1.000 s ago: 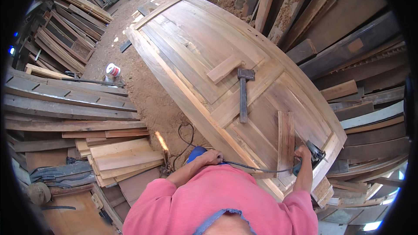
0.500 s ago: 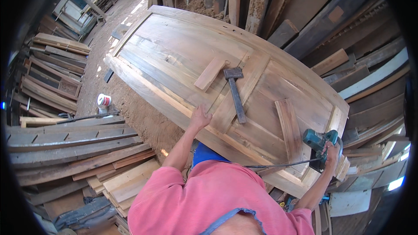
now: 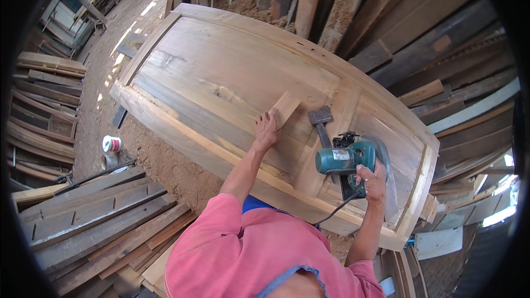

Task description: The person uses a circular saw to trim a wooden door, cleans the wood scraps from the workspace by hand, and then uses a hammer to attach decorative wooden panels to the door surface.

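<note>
A wooden panel door (image 3: pixel 221 38) lies flat in front of me. My left hand (image 3: pixel 267 130) is closed on the near end of a short wood block (image 3: pixel 288 106) resting on the door. My right hand (image 3: pixel 371 181) grips the rear handle of a green circular saw (image 3: pixel 341 160), held over the door's right part. Its round blade side (image 3: pixel 381 152) faces right, and a black power cord (image 3: pixel 337 208) runs from it toward my body. Left of the saw lies a mallet (image 3: pixel 320 115) with a dark square head; the saw hides most of its handle.
Stacked boards (image 3: pixel 105 215) lie at the lower left, with more timber (image 3: pixel 44 116) farther left. A white bucket (image 3: pixel 111 144) stands on the dirt floor (image 3: pixel 160 154). Planks (image 3: pixel 430 38) lean beyond the door's far side and along the right.
My right hand has brought the saw leftward from the door's right end to near the mallet. My left hand has left the door's near edge and taken hold of the wood block.
</note>
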`<state>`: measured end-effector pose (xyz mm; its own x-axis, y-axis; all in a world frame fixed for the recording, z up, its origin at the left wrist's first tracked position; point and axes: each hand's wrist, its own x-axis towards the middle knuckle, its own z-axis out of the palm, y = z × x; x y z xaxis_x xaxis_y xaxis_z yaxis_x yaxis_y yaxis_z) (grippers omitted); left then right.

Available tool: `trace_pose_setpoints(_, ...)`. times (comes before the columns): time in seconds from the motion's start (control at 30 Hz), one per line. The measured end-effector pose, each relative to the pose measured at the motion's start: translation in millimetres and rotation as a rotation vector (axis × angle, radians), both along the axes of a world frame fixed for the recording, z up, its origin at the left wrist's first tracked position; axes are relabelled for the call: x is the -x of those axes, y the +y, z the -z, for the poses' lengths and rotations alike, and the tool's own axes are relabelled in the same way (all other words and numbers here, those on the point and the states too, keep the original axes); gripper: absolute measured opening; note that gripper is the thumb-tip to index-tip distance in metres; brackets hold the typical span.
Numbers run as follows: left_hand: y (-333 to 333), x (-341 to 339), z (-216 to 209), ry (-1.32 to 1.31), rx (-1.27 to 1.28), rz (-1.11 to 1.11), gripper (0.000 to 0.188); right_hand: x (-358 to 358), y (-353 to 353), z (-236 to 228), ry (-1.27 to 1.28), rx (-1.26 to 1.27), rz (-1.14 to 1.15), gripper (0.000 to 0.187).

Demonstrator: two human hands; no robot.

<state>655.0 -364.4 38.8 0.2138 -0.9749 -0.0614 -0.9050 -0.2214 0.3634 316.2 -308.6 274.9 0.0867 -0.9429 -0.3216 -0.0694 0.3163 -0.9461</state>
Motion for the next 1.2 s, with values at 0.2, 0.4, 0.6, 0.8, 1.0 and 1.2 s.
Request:
trace_pose_setpoints(0.2, 47, -183, -7, -0.028, 0.001, -0.339, 0.091, -166, -66, 32, -0.063, 0.024, -0.169, 0.034)
trace_pose_setpoints(0.4, 96, -279, -9, -0.019, 0.094, -0.571, 0.090, -297, -111, 64, 0.026, 0.077, -0.296, 0.033)
trace_pose_setpoints(0.6, 145, -274, 10, -0.187, 0.137, -0.412, 0.075, -370, -127, 81, 0.521, 0.589, -0.506, 0.044)
trace_pose_setpoints(0.8, 142, -271, -3, -0.137, 0.029, -0.387, 0.070, -425, -114, 46, 0.944, 0.336, -0.775, 0.064)
trace_pose_setpoints(1.0, 141, -271, -1, -0.170, 0.049, -0.379, 0.067, -465, -94, 64, 1.129, 0.421, -1.076, 0.056)
trace_pose_setpoints(1.2, 137, -271, 0, -0.179, 0.045, -0.378, 0.068, -495, -91, 69, 1.091, 0.483, -1.123, 0.056)
